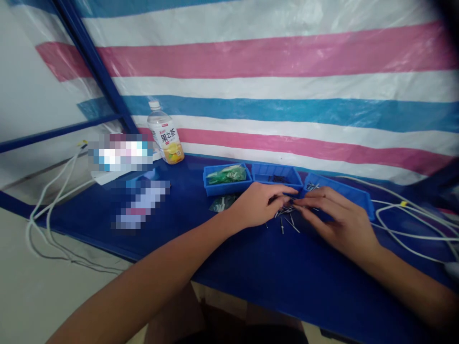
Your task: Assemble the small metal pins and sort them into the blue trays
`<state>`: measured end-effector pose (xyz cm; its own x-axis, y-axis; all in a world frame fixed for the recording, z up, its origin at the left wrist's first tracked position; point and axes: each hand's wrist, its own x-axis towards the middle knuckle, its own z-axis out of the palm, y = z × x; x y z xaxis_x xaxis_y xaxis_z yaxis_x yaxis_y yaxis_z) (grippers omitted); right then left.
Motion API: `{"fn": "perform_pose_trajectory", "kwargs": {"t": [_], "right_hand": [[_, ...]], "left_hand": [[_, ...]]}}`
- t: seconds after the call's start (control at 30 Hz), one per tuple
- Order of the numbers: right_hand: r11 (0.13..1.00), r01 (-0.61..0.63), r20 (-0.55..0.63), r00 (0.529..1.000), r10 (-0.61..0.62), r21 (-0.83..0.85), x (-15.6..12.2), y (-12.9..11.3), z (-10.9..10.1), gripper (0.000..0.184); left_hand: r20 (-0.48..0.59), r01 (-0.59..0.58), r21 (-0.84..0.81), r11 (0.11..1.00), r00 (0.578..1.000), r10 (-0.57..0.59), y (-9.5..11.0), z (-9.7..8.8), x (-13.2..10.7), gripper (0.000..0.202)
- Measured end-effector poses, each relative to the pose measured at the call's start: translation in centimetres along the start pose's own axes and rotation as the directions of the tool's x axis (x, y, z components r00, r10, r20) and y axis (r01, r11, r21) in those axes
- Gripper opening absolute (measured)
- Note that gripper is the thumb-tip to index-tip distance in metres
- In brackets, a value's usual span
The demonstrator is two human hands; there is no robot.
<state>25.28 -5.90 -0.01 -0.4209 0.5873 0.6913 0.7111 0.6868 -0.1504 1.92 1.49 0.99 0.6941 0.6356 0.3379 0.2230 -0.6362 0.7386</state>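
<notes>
Small metal pins [282,225] lie scattered across the blue tabletop [287,267].

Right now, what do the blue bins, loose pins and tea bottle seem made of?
The blue bins look like moulded plastic: matte, ribbed walls. The loose pins look like bright metal, from their glint; which metal is unclear. The tea bottle looks like thin clear plastic, glossy, with a printed label.

Between the left hand [260,206] and right hand [335,222], the metal pins [287,220] are too small to be identified. A blue bin [339,193] beyond the right hand is partly hidden by it. The dark parts [278,179] in the bin [276,173] beyond the left hand are too small to be told, and a pixelated block [120,153] and pixelated strip [140,204] to the left of that hand are blurred beyond naming.
</notes>
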Motion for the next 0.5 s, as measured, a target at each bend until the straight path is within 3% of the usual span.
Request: {"fn": "perform_pose_trajectory", "kwargs": {"t": [0.2, 0.5], "right_hand": [[0.998, -0.003, -0.010, 1.000, 0.003, 0.056, -0.1, -0.1, 0.5, 0.024], [0.999, -0.044, 0.046, 0.998, 0.043, 0.024, 0.1, -0.8, 0.7, 0.034]], "left_hand": [[0.017, 0.055, -0.251, 0.966, 0.998, -0.053, -0.7, 0.7, 0.2, 0.036], [-0.093, 0.095, -0.436, 0.895, 0.984, -0.150, -1.4, 0.2, 0.7, 0.024]]}}
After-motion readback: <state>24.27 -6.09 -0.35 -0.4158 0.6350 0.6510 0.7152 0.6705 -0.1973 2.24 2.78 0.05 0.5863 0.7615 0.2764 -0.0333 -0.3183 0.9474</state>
